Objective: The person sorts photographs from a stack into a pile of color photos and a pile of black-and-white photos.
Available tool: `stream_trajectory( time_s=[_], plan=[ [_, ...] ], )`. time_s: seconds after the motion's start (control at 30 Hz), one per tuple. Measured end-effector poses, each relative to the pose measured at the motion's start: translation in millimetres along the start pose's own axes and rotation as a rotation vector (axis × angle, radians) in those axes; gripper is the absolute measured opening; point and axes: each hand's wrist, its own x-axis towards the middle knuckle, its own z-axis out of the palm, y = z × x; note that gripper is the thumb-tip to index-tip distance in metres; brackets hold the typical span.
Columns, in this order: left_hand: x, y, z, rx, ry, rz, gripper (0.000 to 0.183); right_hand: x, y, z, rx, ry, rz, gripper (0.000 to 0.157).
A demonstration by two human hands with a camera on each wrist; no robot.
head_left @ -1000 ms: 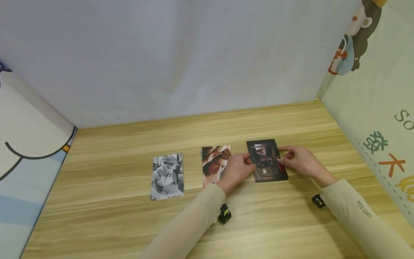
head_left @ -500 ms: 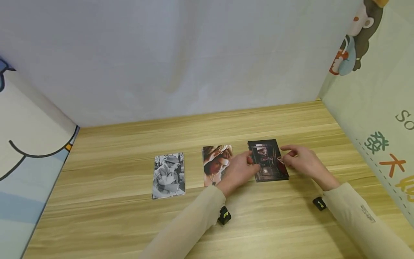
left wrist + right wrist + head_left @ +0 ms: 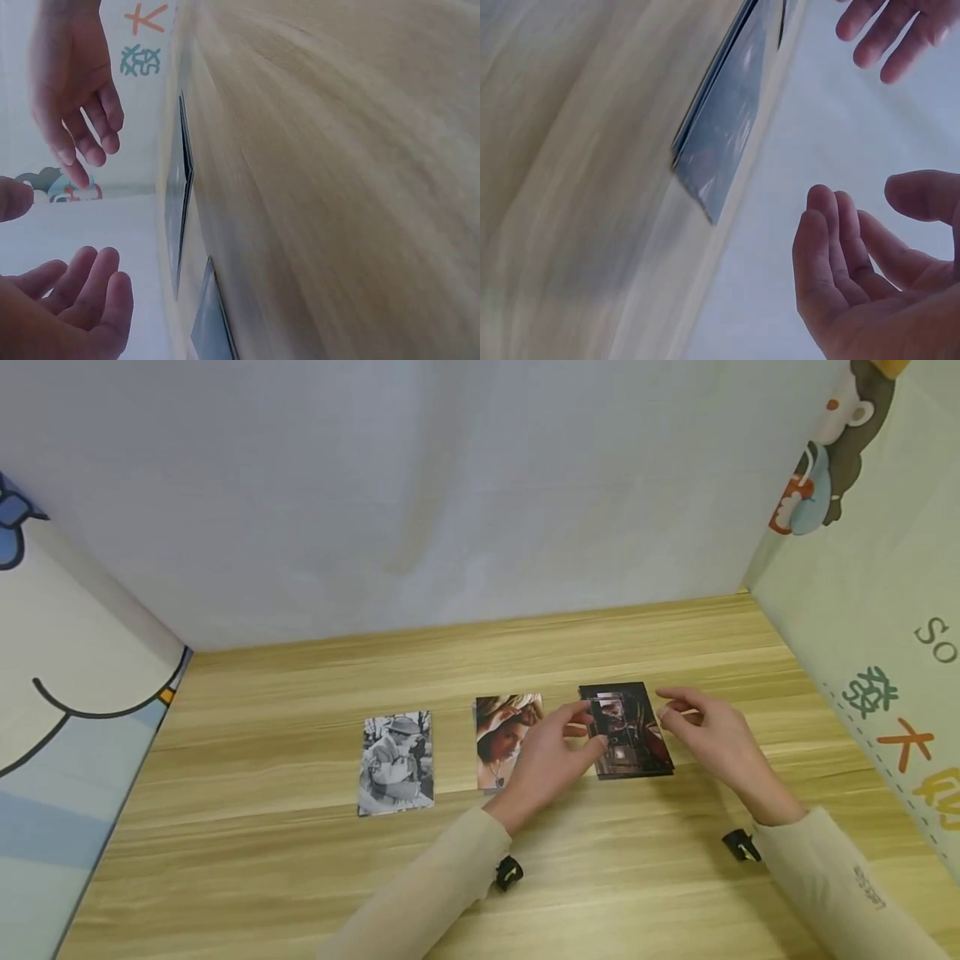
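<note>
A stack of dark photo cards (image 3: 632,735) lies on the wooden table between my two hands. My left hand (image 3: 549,757) hovers over its left edge with loosely bent fingers and holds nothing. Just off the right edge is my right hand (image 3: 716,739), also holding nothing, thumb and fingers apart. Both wrist views show the hands raised clear of the stack (image 3: 724,112). Left of it sits a photo pile with a person's portrait on top (image 3: 497,745), partly covered by my left hand. Farther left lies a black-and-white photo (image 3: 396,764) of a person in a hat.
The wood-grain table (image 3: 300,877) meets a pale fabric wall (image 3: 465,510) at the back. Printed cloth panels stand at the left (image 3: 67,677) and right (image 3: 870,610). A small black device (image 3: 508,872) hangs at the left wrist, another (image 3: 741,845) at the right.
Both hands were at the sides of the dark stack; they have come up off it and their fingers have loosened. The photos keep their places, while the head view has shifted slightly.
</note>
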Motion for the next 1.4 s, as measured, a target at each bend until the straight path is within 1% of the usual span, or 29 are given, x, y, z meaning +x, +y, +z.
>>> stream_trajectory(
  time_s=[0.1, 0.23, 0.47, 0.57, 0.7, 0.8, 0.9, 0.97, 1.1, 1.2, 1.4],
  plan=[
    [-6.6, 0.7, -5.9, 0.003, 0.036, 0.052, 0.055, -4, -6, 2.0, 0.054, 0.029, -0.018, 0.046],
    [-15.8, 0.6, -15.9, -0.005, 0.077, 0.091, 0.052, -8, -14, 8.5, 0.146, 0.040, -0.051, 0.044],
    [-27.5, -8.6, -31.7, -0.053, 0.136, 0.135, 0.051, -10, -25, 22.5, 0.232, -0.013, -0.081, 0.045],
    [-31.6, -13.8, -38.1, -0.100, 0.148, 0.144, 0.050, -10, -28, 29.2, 0.258, -0.021, -0.107, 0.045],
    [-36.1, -20.3, -48.2, -0.164, 0.171, 0.177, 0.046, -10, -32, 37.7, 0.281, -0.041, -0.133, 0.046],
    [-39.0, -24.1, -56.2, -0.134, 0.200, 0.196, 0.045, -9, -35, 42.8, 0.297, -0.060, -0.131, 0.046],
    [-42.1, -27.6, -64.2, -0.082, 0.223, 0.180, 0.046, -6, -37, 49.0, 0.303, -0.078, -0.131, 0.048],
    [-43.9, -30.4, -68.9, -0.060, 0.223, 0.153, 0.049, -4, -37, 52.9, 0.288, -0.090, -0.127, 0.050],
    [-47.3, -35.2, -76.9, -0.050, 0.186, 0.060, 0.058, -1, -38, 59.0, 0.230, -0.114, -0.118, 0.054],
    [-49.0, -37.7, -81.6, -0.023, 0.152, -0.011, 0.065, 0, -38, 62.9, 0.204, -0.130, -0.118, 0.056],
    [-49.7, -40.3, -89.4, 0.059, 0.120, -0.101, 0.076, 5, -40, 71.1, 0.184, -0.179, -0.107, 0.063]
  ],
)
